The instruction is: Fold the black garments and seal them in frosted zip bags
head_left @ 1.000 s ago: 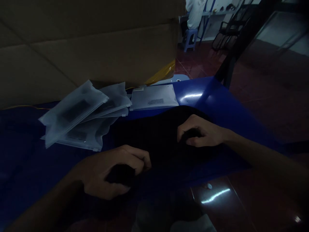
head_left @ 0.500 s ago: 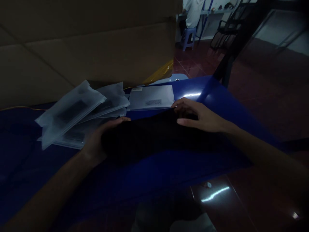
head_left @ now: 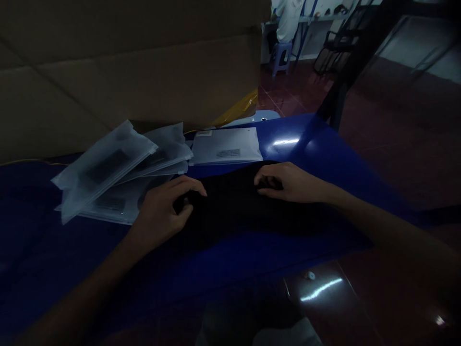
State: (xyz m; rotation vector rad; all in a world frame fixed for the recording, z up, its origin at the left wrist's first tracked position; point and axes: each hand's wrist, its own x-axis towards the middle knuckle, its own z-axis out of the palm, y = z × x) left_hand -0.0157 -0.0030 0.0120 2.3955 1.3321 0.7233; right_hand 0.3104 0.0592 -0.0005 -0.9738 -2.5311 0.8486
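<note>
A black cloth item (head_left: 230, 202), too dark to make out its exact kind, lies spread sideways in front of me. My left hand (head_left: 167, 204) is on its left part, index finger and thumb curled in with dark fabric between them. On its right part, my right hand (head_left: 288, 181) has its fingers bent and the thumb close beneath them, pinching the fabric. Just behind the cloth is a flat white packet (head_left: 226, 144) with printed labels. Left of it, several frosted zip bags (head_left: 108, 166) with dark contents overlap in a pile, close to my left hand.
Everything rests on a blue glossy surface (head_left: 309, 139). A large cardboard box (head_left: 144, 81) with yellow tape stands behind the bags. Farther off, a person (head_left: 288, 21) sits on a blue stool (head_left: 282, 57), near black chairs (head_left: 340, 45). A dark metal post (head_left: 355, 67) rises at right.
My left hand has come from the cloth's left end onto its top, moving right with fingers curled. My right hand has moved slightly down from the cloth's far edge.
</note>
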